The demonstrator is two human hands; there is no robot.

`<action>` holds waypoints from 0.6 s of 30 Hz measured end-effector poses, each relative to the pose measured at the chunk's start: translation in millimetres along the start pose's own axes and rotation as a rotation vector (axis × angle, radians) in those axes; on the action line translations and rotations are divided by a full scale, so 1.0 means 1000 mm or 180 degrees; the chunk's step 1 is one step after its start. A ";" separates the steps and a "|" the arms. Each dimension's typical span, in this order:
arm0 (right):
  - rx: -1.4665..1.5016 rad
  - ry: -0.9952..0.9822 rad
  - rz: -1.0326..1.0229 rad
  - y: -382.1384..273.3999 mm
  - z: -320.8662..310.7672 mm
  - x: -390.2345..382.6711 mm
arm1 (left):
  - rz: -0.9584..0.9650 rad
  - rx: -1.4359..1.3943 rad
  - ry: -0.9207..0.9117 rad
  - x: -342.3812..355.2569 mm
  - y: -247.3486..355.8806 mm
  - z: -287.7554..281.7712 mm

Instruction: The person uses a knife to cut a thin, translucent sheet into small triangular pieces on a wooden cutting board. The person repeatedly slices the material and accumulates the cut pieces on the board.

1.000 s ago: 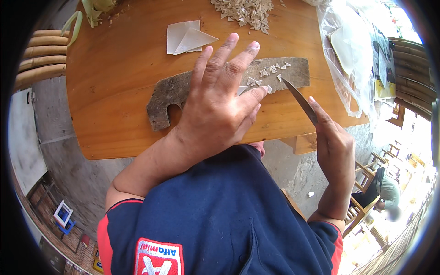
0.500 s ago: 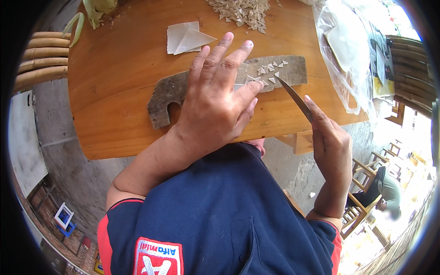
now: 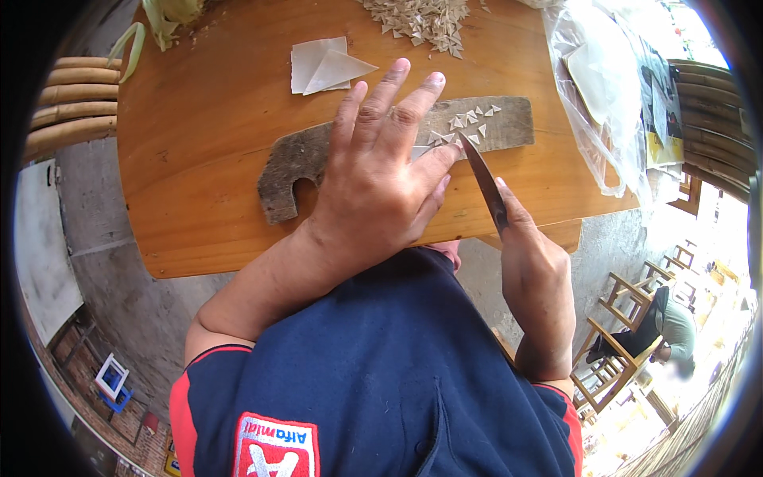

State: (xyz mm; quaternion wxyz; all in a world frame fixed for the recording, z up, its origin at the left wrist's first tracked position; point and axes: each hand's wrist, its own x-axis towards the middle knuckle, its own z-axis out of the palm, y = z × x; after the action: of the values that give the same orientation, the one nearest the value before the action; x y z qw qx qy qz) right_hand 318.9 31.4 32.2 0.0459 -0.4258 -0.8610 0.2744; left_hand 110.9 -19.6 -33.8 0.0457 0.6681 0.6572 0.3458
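My left hand (image 3: 373,179) is palm down over a worn wooden board (image 3: 290,163), three fingers spread and raised. Its forefinger presses on a thin pale strip (image 3: 418,151), partly hidden under the hand; the thumb is bent in below. In my right hand (image 3: 534,266) is a knife (image 3: 486,183), gripped with the fingers wrapped round its handle. The blade's tip is at the board, right beside my left forefinger. Small pale cut triangles (image 3: 469,118) lie on the board's right part.
Pale folded sheets (image 3: 322,67) lie beyond the board on the wooden table (image 3: 199,159). A heap of cut pieces (image 3: 425,24) is at the far edge. A clear plastic bag (image 3: 596,95) is on the right, green husks (image 3: 171,16) far left. Someone (image 3: 675,326) bends by chairs at right.
My right hand and the knife have moved left, bringing the blade's tip close to my left forefinger. The left hand has barely shifted.
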 end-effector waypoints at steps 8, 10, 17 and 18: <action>-0.0231 -0.0018 -0.0178 0.004 0.004 -0.005 | -0.0025 0.0002 -0.0009 -0.001 0.000 0.001; -0.0291 -0.0008 -0.0187 0.002 0.003 -0.005 | -0.0026 -0.0003 0.0001 -0.002 0.000 0.001; -0.0575 -0.0138 0.0074 -0.014 0.001 -0.006 | -0.0044 -0.0024 -0.0002 -0.004 0.000 0.001; -0.0633 -0.0140 0.0070 -0.015 0.001 -0.006 | -0.0037 -0.0015 0.0010 -0.003 0.001 0.001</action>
State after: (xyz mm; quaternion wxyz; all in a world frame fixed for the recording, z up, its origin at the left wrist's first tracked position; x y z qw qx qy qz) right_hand 311.9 19.8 39.9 -0.0186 -0.4316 -0.8800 0.1974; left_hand 112.1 -22.3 -35.5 0.0483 0.6636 0.6604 0.3482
